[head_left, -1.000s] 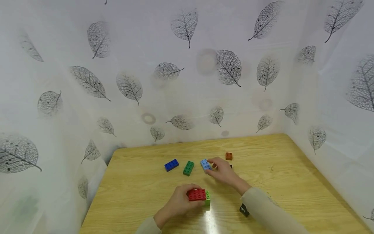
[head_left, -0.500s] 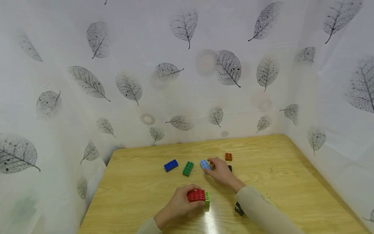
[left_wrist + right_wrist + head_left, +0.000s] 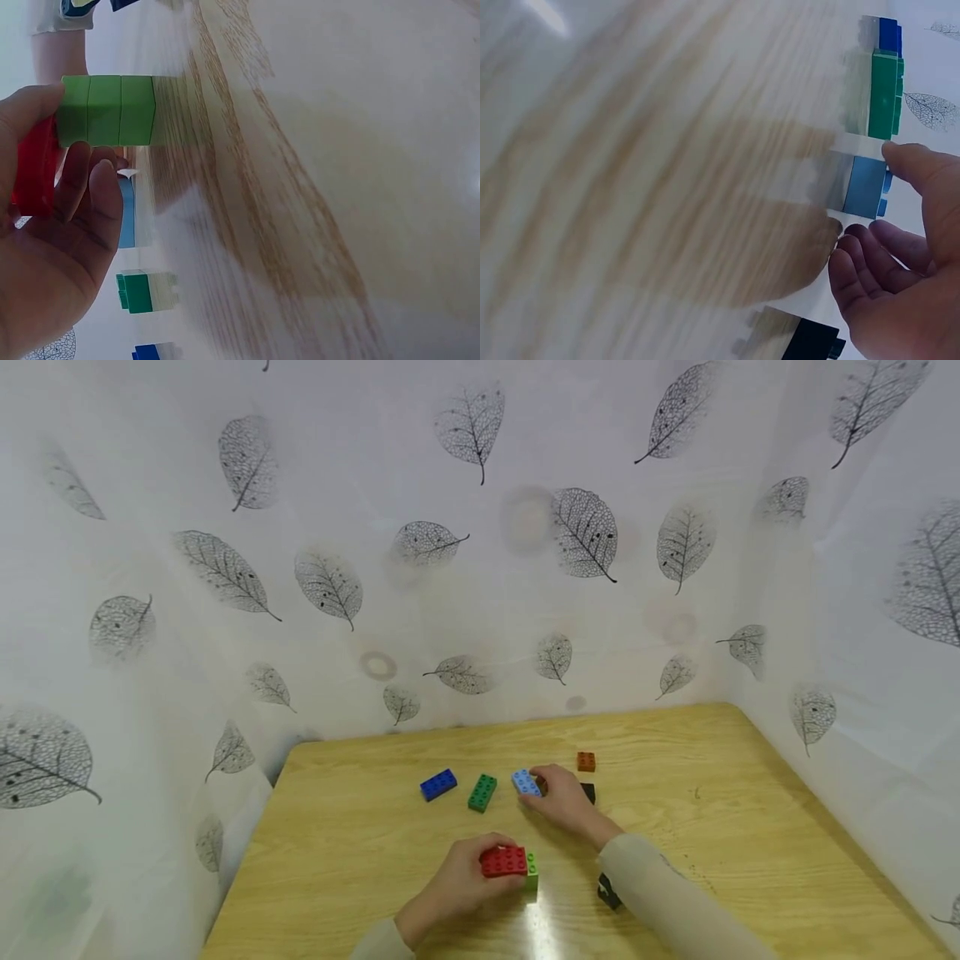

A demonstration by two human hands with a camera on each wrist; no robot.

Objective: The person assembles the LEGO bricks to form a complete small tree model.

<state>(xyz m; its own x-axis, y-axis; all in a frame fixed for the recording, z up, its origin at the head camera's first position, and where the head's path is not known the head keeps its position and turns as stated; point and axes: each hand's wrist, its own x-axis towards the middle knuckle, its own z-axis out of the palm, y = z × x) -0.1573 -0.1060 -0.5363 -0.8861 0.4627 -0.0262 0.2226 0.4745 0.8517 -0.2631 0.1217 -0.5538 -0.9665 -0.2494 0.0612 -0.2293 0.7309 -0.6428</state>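
My left hand (image 3: 457,881) grips a red building brick (image 3: 504,862), thumb on one side and fingers on the other. That brick sits on top of a stack of light green bricks (image 3: 105,111). Farther back, my right hand (image 3: 564,800) reaches to a light blue brick (image 3: 865,187) lying studs up on the table. Its thumb is at one corner of this brick, while the other fingers are loosely bent, with a gap between them and the opposite side. A black brick (image 3: 810,339) lies beside the right hand, partly hidden by it in the head view.
A green brick (image 3: 482,793) and a dark blue brick (image 3: 438,785) lie left of the light blue one. A small orange-brown brick (image 3: 586,762) is farther back. The wooden table (image 3: 337,835) ends at leaf-printed curtains (image 3: 480,568). A dark device (image 3: 608,892) shows at the right sleeve.
The right hand and forearm have shifted slightly left around the light blue brick, and more of the black brick behind the hand shows. The left hand keeps its hold on the red brick.
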